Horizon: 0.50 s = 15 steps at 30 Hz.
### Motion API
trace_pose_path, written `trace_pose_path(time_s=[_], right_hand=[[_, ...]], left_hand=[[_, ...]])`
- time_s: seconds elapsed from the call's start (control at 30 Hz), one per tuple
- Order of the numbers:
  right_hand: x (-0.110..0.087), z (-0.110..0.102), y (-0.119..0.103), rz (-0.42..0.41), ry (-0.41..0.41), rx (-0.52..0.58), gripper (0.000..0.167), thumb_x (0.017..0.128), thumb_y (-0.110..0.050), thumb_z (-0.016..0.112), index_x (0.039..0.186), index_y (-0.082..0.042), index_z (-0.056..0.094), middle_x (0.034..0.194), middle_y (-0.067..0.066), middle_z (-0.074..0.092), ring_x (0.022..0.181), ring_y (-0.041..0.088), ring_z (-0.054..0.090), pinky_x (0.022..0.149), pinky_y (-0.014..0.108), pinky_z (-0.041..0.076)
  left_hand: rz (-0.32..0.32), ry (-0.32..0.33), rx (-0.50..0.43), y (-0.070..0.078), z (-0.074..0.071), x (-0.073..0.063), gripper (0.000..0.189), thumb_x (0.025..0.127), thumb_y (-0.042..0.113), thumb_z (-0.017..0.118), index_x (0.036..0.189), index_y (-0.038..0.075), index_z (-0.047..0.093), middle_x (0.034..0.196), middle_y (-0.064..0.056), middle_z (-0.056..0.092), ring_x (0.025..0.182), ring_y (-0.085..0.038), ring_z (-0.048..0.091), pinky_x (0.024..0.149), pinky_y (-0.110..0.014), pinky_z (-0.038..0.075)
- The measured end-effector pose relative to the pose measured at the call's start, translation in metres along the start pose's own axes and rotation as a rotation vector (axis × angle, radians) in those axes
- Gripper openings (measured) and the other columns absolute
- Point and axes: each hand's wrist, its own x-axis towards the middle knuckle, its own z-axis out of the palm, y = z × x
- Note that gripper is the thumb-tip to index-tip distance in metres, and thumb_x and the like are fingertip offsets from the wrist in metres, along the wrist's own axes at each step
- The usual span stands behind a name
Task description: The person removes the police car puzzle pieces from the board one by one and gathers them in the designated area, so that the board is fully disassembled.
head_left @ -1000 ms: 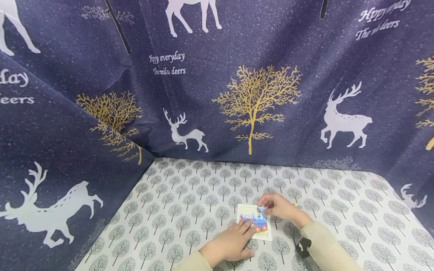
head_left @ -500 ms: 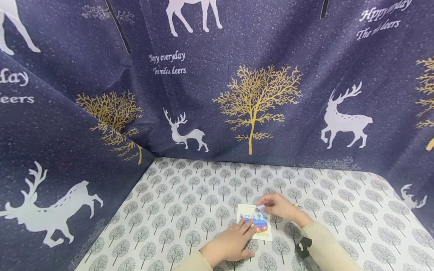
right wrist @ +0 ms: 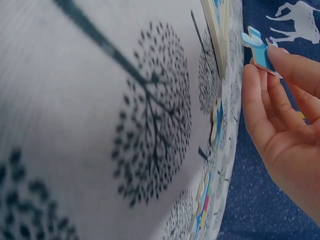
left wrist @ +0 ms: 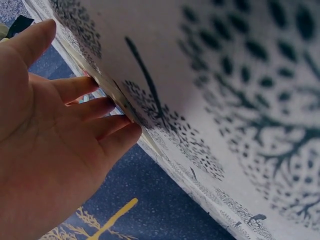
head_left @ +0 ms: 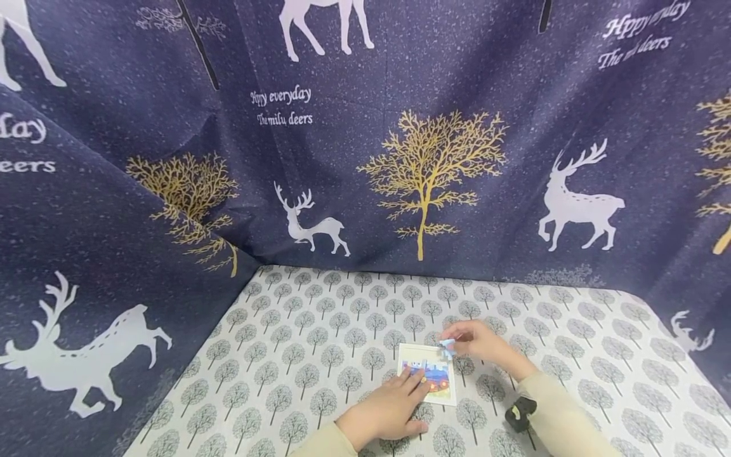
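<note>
A jigsaw puzzle board (head_left: pixel 410 348) with a pale raised frame lies on the cloth in the head view, its picture a blue vehicle with red-orange wheels. My left hand (head_left: pixel 394 406) rests on its lower left part, fingers spread and straight. In the left wrist view the fingertips of that hand (left wrist: pixel 65 130) touch the board's edge. Between thumb and fingers, my right hand (head_left: pixel 476 343) pinches a light blue puzzle piece (head_left: pixel 448 348) over the upper right corner of the board. That piece (right wrist: pixel 260 52) stands tilted in the right wrist view, above the cloth.
The table cloth (head_left: pixel 308 343) is white with grey trees. Loose puzzle pieces (right wrist: pixel 216 120) lie beside the board in the right wrist view, with more pieces (right wrist: pixel 202 205) nearer the wrist camera. A dark blue curtain (head_left: pixel 342 158) with deer and trees hangs behind and at the sides.
My right hand has drawn slightly to the right and turned, carrying the puzzle piece from the board's upper part to its corner. The left hand keeps its place.
</note>
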Motion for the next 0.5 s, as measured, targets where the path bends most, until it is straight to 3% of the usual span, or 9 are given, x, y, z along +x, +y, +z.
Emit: trace_pose_path(time_s=[0.3, 0.5], right_hand=[[-0.015, -0.024, 0.004, 0.078, 0.068, 0.088, 0.026, 0.09, -0.004, 0.064, 0.113, 0.008, 0.063, 0.107, 0.026, 0.062, 0.079, 0.031, 0.069, 0.07, 0.039, 0.059], [-0.026, -0.042, 0.01, 0.13, 0.147, 0.089, 0.029, 0.089, -0.002, 0.063, 0.114, 0.014, 0.06, 0.115, 0.03, 0.06, 0.082, 0.026, 0.069, 0.073, 0.036, 0.059]], left_hand=[[0.006, 0.0, 0.003, 0.002, -0.002, -0.002, 0.073, 0.092, 0.057, 0.049, 0.151, 0.017, 0.032, 0.158, -0.005, 0.024, 0.143, -0.027, 0.025, 0.111, -0.038, 0.034], [0.002, 0.0, -0.005, 0.001, -0.001, -0.001, 0.074, 0.092, 0.057, 0.049, 0.151, 0.017, 0.032, 0.158, -0.006, 0.023, 0.144, -0.027, 0.023, 0.113, -0.038, 0.031]])
